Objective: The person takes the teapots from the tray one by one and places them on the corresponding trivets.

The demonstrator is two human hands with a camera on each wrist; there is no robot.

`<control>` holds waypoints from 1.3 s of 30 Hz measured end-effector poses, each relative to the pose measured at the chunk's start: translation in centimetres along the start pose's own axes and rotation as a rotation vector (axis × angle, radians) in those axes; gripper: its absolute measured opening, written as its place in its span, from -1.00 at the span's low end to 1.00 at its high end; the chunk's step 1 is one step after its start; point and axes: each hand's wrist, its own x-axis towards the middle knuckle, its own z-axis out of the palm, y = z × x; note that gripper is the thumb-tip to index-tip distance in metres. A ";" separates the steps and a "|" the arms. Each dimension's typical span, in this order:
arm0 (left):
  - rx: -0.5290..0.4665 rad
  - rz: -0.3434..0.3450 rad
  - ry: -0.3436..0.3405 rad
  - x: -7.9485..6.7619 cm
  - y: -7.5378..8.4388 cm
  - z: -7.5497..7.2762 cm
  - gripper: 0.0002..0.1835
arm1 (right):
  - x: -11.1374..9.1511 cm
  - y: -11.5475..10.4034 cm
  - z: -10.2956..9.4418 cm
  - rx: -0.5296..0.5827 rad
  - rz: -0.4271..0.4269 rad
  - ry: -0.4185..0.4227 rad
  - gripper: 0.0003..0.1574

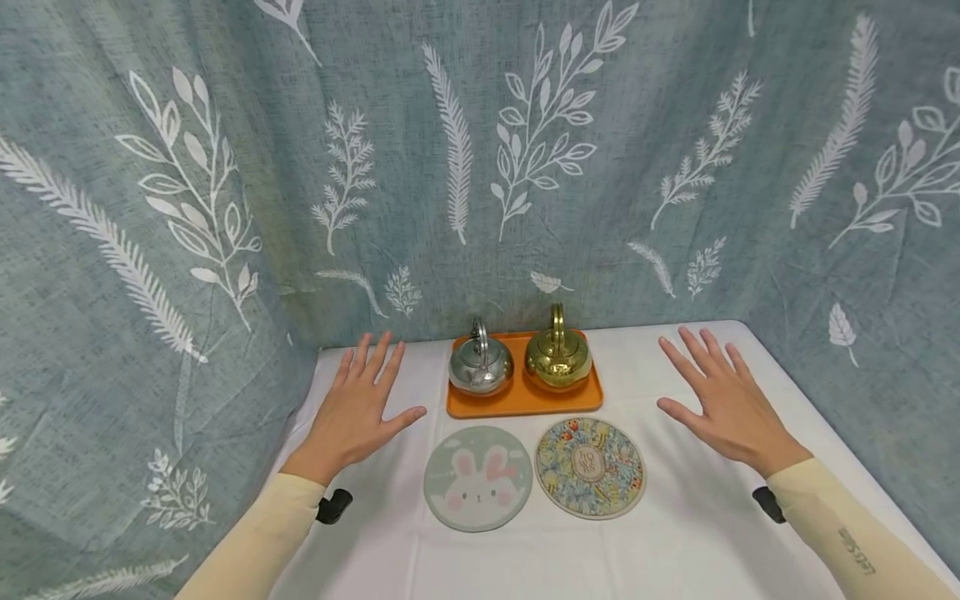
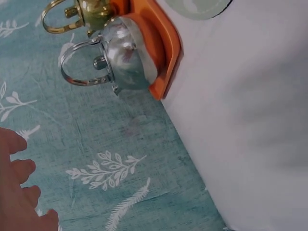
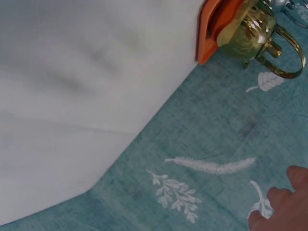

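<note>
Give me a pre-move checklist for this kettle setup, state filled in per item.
1. Hands free: ok. Left hand and right hand are both spread and hold nothing.
2. Kettles upright on the orange tray: ok. Silver kettle on the left, gold kettle on the right.
3. Kettle handles raised for gripping: ok, both stand up above the lids.
4. Mats flat with nothing on them: ok for both the rabbit mat and the patterned mat.
5. Kettles empty or filled: cannot tell, the insides are hidden.
</note>
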 end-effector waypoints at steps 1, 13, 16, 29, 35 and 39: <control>-0.015 -0.003 -0.006 0.1 0.0 0.0 0.11 | 0.0 0.0 0.1 0.005 -0.002 0.001 0.12; -0.394 -0.108 -0.083 1.4 -0.5 0.2 -0.01 | -0.2 -0.6 1.0 0.435 0.131 -0.035 -0.05; -0.503 -0.127 -0.093 1.7 -0.7 0.5 -0.05 | 0.0 -0.8 1.6 0.572 0.170 -0.041 -0.13; -0.844 -0.201 -0.043 4.1 0.0 1.9 -0.21 | 1.6 -1.8 4.8 0.990 0.256 -0.086 -0.18; -1.066 -0.192 -0.046 5.2 0.1 2.8 -0.24 | 2.0 -2.1 6.4 1.145 0.301 -0.109 -0.04; -1.248 -0.212 -0.078 6.1 0.2 3.3 -0.25 | 2.2 -2.3 7.3 1.224 0.317 -0.113 0.03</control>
